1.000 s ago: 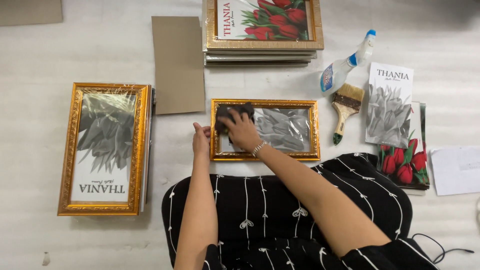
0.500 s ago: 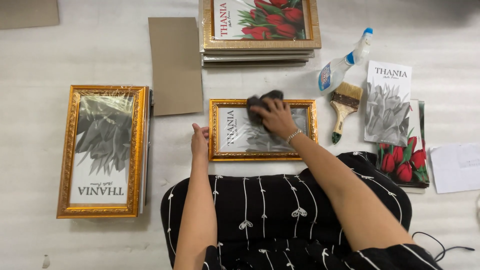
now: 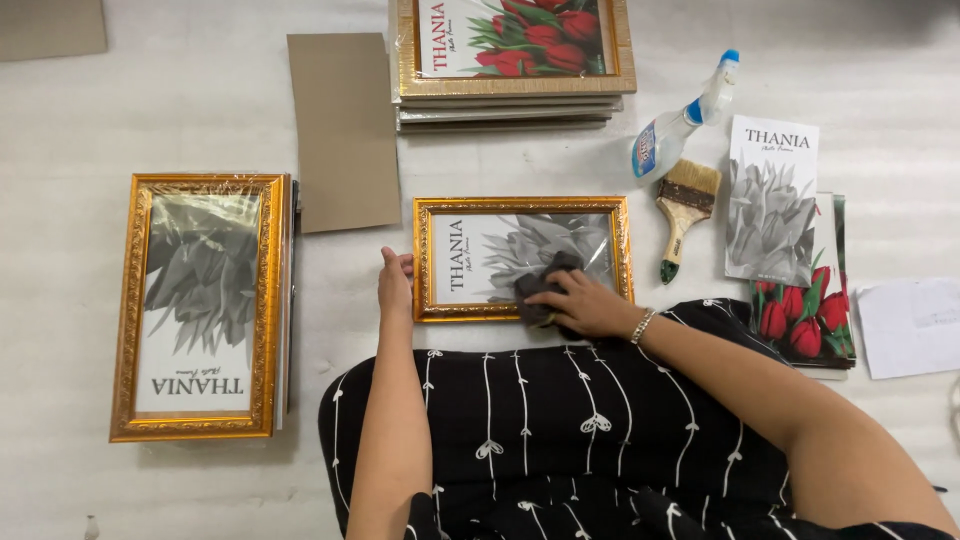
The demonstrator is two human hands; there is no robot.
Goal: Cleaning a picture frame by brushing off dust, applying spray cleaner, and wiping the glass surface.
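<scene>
Nearby, paintbrush (image 3: pixel 683 213) and spray bottle (image 3: pixel 683 118) flank the gold frame (image 3: pixel 522 258).

head cam | looks straight down | close above lap and floor | single view

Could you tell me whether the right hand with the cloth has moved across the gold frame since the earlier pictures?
Yes. The right hand and dark cloth moved from the gold frame's upper left to its lower edge.
</scene>
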